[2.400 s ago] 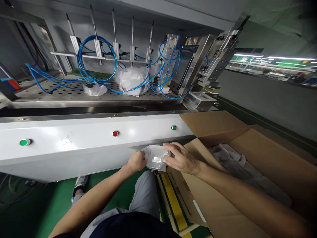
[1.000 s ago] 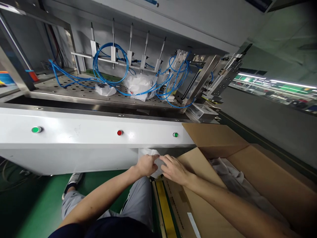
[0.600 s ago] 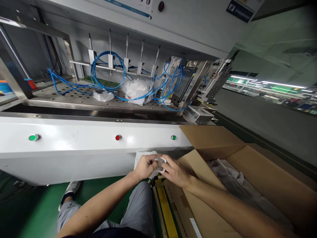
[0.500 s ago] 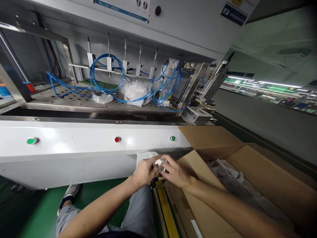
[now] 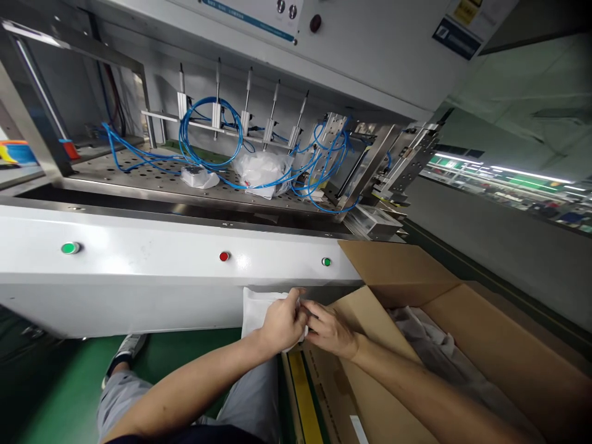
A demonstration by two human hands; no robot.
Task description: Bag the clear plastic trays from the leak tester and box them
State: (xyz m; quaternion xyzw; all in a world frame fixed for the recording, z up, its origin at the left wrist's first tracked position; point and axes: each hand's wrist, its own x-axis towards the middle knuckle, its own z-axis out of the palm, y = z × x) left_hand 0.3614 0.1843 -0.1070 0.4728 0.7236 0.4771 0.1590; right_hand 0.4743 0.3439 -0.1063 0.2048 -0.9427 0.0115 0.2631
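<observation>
Holding white wrap (image 5: 259, 314), machine label (image 5: 451, 47) unreadable

Blue pneumatic tubing (image 5: 185, 142) in tangled loops over a steel shelf (image 5: 115, 179) patterned with round holes; green and red push buttons (image 5: 224, 256) on a white machine panel (image 5: 148, 296); white plastic bag (image 5: 259, 314) beside a brown cardboard carton (image 5: 398, 265); yellow stripe (image 5: 300, 394) by green floor (image 5: 60, 382).

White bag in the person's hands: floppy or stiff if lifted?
Probably floppy: the white bag hangs as a thin, flat sheet beside the left hand, with no rigid look to its free part. Likely light for its size too, judging by that thin edge.
</observation>
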